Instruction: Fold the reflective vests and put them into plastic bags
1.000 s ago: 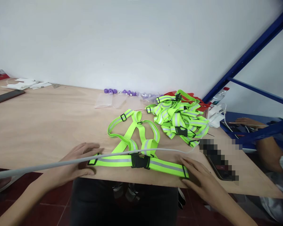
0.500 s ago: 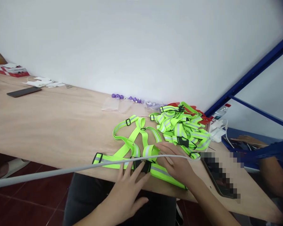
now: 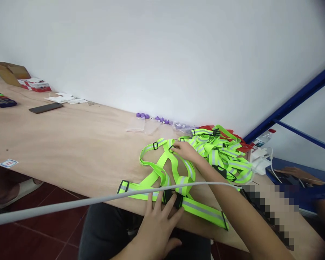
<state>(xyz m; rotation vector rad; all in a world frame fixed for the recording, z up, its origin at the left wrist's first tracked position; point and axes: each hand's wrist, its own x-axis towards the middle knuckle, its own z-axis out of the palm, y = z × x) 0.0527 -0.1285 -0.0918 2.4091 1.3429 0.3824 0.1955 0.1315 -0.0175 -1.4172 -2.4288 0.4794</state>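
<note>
A yellow-green reflective harness [image 3: 162, 163] with grey stripes lies spread along the table's front edge. My left hand [image 3: 158, 220] rests palm down with fingers spread on its black clip buckle [image 3: 176, 200]. At the harness's far end, my right hand [image 3: 185, 150] is closed, fingertips pinching the strap beside a small black slider [image 3: 172, 148]. Two more black sliders show, one on the upper left loop and one at the left strap end. Just right of the harness is a tangled heap of similar straps [image 3: 213, 155]. A pale cable [image 3: 97, 199] crosses the view in front of the harness.
Purple caps [image 3: 142, 115] and clear plastic bags [image 3: 135, 124] lie by the wall. A dark phone [image 3: 46, 108], white paper scraps [image 3: 62, 98] and boxes [image 3: 35, 85] are at left. A bottle [image 3: 264, 138] and blue rack [image 3: 295, 103] stand right, with another person's hand nearby.
My right hand has moved from beside the buckle up to the far end of the harness and closed on the strap. My left hand stays on the buckle. The view has shifted left.
</note>
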